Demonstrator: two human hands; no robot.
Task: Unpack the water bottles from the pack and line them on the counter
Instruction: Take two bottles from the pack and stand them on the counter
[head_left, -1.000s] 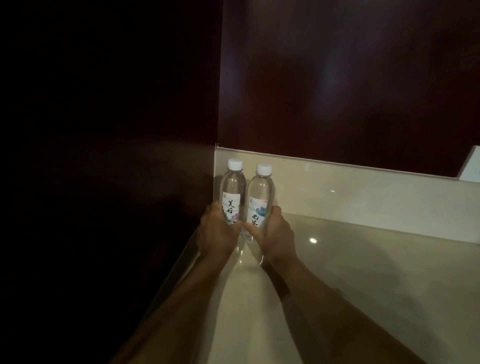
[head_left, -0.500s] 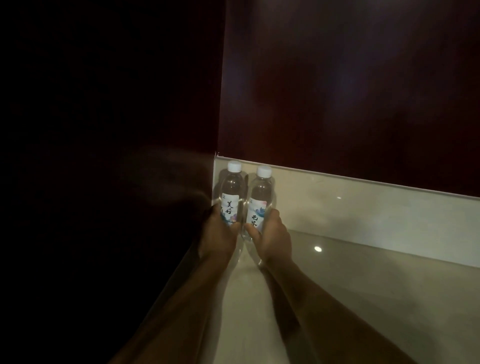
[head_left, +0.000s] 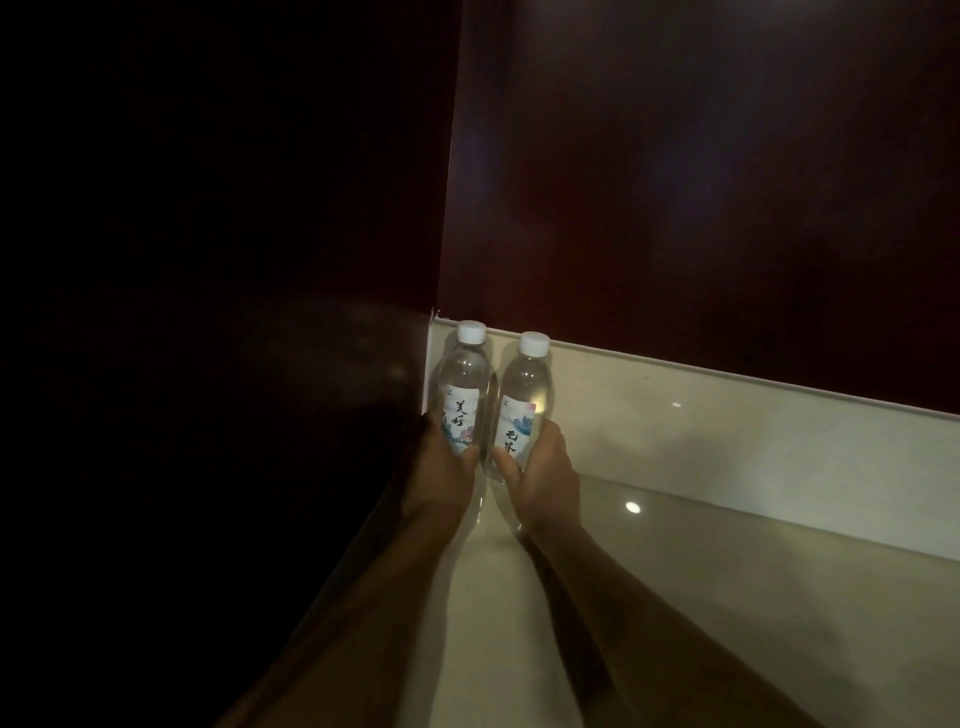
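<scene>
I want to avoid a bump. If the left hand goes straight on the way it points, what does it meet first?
Probably the pale backsplash in the corner: the left hand already grips the left water bottle, though depth is unclear.

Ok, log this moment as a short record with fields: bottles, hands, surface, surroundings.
bottles: left bottle and right bottle, clear, white caps, upright, side by side in the corner
hands: left hand grips the left bottle low down; right hand grips the right bottle low down
surface: pale glossy counter with a low pale backsplash
surroundings: dark panels behind and to the left
pack: not visible
</scene>
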